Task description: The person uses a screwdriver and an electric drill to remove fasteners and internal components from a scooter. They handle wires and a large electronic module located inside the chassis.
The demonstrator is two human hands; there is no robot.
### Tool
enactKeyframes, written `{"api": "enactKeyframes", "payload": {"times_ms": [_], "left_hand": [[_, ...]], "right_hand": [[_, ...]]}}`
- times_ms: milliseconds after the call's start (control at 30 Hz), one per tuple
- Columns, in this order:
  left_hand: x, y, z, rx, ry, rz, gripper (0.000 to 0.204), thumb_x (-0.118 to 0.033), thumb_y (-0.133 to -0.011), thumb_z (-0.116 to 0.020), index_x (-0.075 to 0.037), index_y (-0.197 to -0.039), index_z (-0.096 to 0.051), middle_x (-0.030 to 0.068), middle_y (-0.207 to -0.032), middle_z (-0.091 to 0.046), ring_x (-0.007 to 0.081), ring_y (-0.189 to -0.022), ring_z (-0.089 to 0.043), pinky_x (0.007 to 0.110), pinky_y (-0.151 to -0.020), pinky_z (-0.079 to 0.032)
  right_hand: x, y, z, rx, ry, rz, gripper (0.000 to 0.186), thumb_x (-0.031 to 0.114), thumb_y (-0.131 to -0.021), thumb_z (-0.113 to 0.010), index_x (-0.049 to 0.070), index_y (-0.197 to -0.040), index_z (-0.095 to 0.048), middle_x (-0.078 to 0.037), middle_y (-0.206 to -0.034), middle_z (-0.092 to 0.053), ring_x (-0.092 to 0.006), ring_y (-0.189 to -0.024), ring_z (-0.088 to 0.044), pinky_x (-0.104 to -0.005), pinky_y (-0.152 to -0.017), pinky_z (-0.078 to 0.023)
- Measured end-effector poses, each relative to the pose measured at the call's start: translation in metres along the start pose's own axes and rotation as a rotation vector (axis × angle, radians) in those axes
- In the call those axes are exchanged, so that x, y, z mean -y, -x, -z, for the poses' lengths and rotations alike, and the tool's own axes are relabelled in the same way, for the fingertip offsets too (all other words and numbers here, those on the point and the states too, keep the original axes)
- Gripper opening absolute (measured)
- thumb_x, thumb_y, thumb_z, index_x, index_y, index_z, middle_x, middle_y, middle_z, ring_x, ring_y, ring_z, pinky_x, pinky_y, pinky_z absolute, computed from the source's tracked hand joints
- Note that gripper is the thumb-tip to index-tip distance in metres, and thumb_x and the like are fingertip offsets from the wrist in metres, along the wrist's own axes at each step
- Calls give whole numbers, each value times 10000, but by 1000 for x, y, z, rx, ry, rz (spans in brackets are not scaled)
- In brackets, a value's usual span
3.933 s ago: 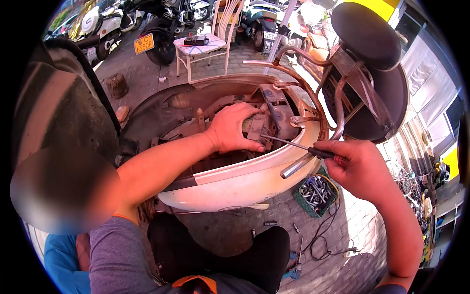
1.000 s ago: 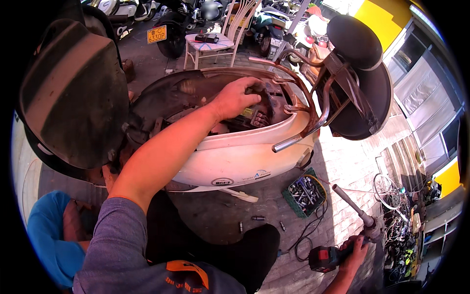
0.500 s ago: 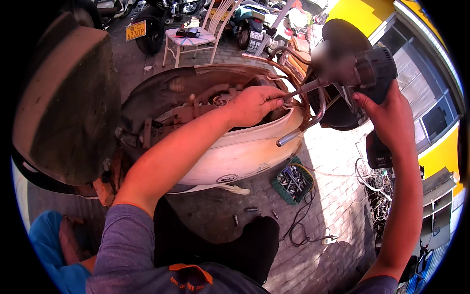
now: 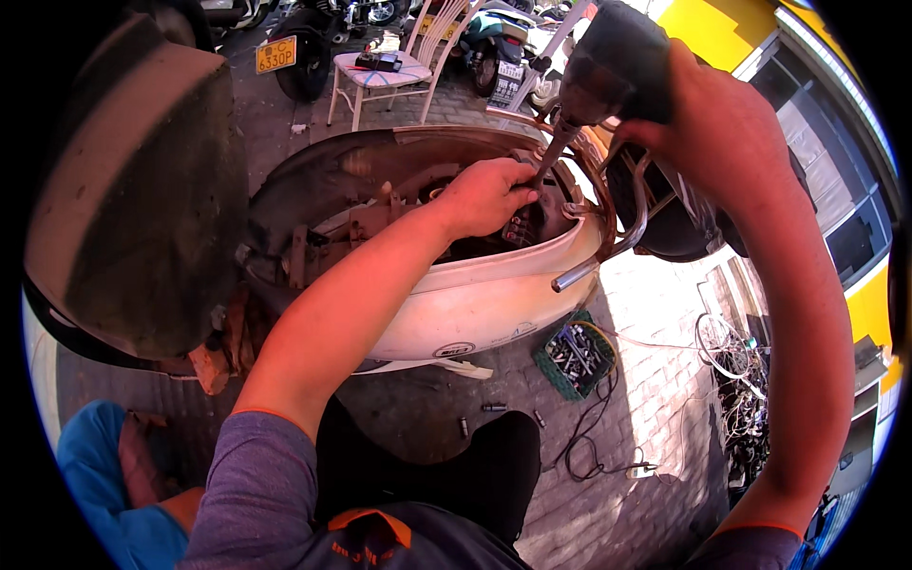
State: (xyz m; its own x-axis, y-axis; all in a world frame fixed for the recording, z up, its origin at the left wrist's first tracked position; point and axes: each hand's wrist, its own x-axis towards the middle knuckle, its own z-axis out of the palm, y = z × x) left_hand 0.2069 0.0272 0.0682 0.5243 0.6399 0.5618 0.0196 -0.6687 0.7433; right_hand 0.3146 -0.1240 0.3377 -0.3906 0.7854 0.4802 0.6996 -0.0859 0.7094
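Note:
A white scooter body (image 4: 475,304) lies open in front of me, its inner frame and engine parts (image 4: 370,218) exposed. My left hand (image 4: 484,195) reaches into the open compartment and pinches the lower end of a long driver bit (image 4: 551,152). My right hand (image 4: 731,123) grips a dark power drill (image 4: 608,66) above the scooter, its bit pointing down into the compartment. The bit's tip is hidden behind my left fingers.
The raised scooter seat (image 4: 133,199) looms at the left. A green tray of sockets and bits (image 4: 575,356) sits on the brick paving, with loose bits (image 4: 494,408) and a black cable (image 4: 598,446) nearby. A white chair (image 4: 389,71) and parked scooters stand behind.
My right hand picked the drill up from the ground at the lower right and raised it over the scooter; the bit now points into the compartment. My left hand stayed inside.

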Motion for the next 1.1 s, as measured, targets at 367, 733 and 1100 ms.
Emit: {"api": "enactKeyframes", "payload": {"times_ms": [367,733,1100], "left_hand": [[7,2,2,-11,-101,-54,222,-154,-1025,-756,-10,-1191,-721,191,-1109,-723,355,-1048,-699,420,-950,-546],[11,-2,-2,81,44,45,311,-222,-1042,-744,-71,-1314,-730,212,-1169,-770,364,-1093,-736,430,-980,-554],[13,-1,-5,50,23,73,369,-280,-1043,-756,-66,-1342,-729,197,-1170,-788,330,-1082,-756,410,-980,-560]], "right_hand": [[10,1,-11,3,28,20,584,423,-856,-909,41,-1184,-615,-197,-951,-785,-386,-942,-790,-477,-804,-641],[16,2,-9,24,-9,35,603,294,-801,-938,70,-1251,-605,-181,-1023,-771,-411,-993,-760,-501,-852,-614],[17,0,-4,145,16,-50,573,269,-788,-925,45,-1221,-624,-180,-1009,-773,-404,-984,-771,-494,-853,-625]]}}
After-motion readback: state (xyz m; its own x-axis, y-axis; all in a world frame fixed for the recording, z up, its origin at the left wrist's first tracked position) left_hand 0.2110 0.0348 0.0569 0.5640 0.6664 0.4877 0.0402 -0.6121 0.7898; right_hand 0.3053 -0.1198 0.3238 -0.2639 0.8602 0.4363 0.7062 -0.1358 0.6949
